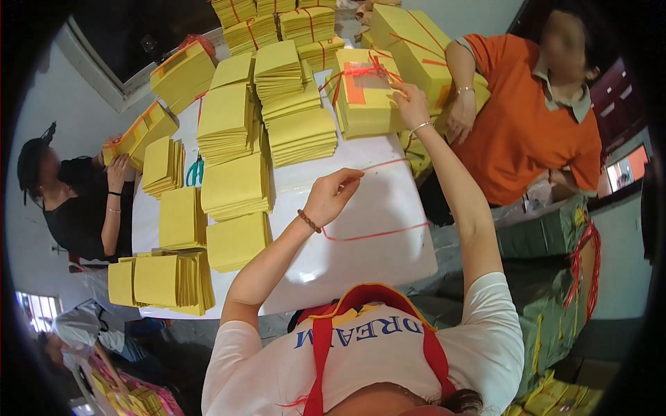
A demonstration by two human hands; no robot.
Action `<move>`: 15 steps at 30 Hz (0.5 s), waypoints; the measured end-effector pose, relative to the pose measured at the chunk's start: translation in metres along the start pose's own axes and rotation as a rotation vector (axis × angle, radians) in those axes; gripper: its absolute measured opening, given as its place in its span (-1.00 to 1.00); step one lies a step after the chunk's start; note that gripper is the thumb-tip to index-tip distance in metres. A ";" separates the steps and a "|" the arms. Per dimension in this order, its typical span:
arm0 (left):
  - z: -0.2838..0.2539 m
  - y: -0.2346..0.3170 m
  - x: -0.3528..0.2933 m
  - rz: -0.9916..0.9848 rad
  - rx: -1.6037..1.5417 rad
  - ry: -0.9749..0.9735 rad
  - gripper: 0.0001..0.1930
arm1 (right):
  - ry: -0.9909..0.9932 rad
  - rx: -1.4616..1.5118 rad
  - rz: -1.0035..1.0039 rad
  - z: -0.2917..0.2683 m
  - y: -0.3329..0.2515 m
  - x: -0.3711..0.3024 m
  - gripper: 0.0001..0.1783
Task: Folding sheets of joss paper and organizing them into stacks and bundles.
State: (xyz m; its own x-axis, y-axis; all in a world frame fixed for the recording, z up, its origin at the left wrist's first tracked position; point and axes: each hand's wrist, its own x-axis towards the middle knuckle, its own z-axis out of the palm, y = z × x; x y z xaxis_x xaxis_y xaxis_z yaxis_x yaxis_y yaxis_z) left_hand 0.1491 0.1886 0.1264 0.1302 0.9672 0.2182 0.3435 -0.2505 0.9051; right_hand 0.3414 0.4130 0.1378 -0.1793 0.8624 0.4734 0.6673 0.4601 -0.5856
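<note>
My right hand (414, 105) reaches far forward to a tied bundle of yellow paper packets (371, 114). Its fingers are bent and close together at the top of the bundle, on the red string (374, 68) knotted there. An orange slip (354, 94) lies under that string. Nearer to me, my left hand (334, 197) is raised over the white table, with loosely curled fingers and nothing visible in them. A thin red string (378, 237) lies in a loose loop on the table beside and below it.
Stacks of yellow packets (236, 184) cover the table's left half, and tied bundles (253, 35) stand at its far end. Blue-green scissors (195, 171) lie between stacks. A person in orange (527, 118) stands at the right; another in black (87, 201) handles packets at the left. Green sacks (534, 263) stand at the right.
</note>
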 end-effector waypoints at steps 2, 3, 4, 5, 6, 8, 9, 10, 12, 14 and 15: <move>0.004 -0.001 0.023 -0.011 -0.020 0.021 -0.77 | -0.044 0.004 0.008 0.007 0.014 0.031 -0.70; 0.006 -0.001 0.033 -0.024 -0.041 0.024 -0.77 | -0.057 -0.063 0.037 0.013 0.018 0.044 -0.68; 0.007 -0.002 0.043 -0.023 -0.041 0.036 -0.77 | -0.069 -0.131 0.067 0.018 0.023 0.056 -0.67; 0.005 -0.006 0.050 -0.034 0.015 0.031 -0.78 | -0.079 -0.125 0.055 0.026 0.021 0.067 -0.67; 0.003 -0.008 0.057 -0.045 0.070 0.023 -0.79 | -0.047 -0.220 0.109 0.033 0.015 0.076 -0.61; 0.007 -0.009 0.069 -0.038 0.066 0.024 -0.79 | -0.017 -0.313 0.159 0.044 0.013 0.091 -0.55; 0.008 -0.009 0.076 -0.024 0.060 0.012 -0.79 | -0.032 -0.349 0.156 0.050 0.017 0.098 -0.52; 0.009 -0.009 0.083 -0.027 0.060 0.015 -0.79 | -0.048 -0.386 0.155 0.055 0.021 0.105 -0.48; 0.005 -0.010 0.094 -0.018 0.102 0.021 -0.79 | -0.130 -0.330 0.177 0.061 0.021 0.122 -0.49; 0.001 -0.023 0.115 -0.006 0.115 0.054 -0.79 | -0.205 -0.286 0.211 0.061 0.032 0.141 -0.50; 0.000 -0.027 0.129 0.016 0.127 0.083 -0.80 | -0.223 0.104 0.191 0.055 0.044 0.154 -0.57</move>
State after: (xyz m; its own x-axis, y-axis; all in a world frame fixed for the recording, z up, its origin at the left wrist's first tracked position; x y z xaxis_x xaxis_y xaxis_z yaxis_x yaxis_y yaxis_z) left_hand 0.1566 0.3203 0.1306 0.0610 0.9618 0.2667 0.4579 -0.2644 0.8488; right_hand 0.3034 0.5778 0.1483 -0.2197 0.9550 0.1995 0.6287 0.2950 -0.7196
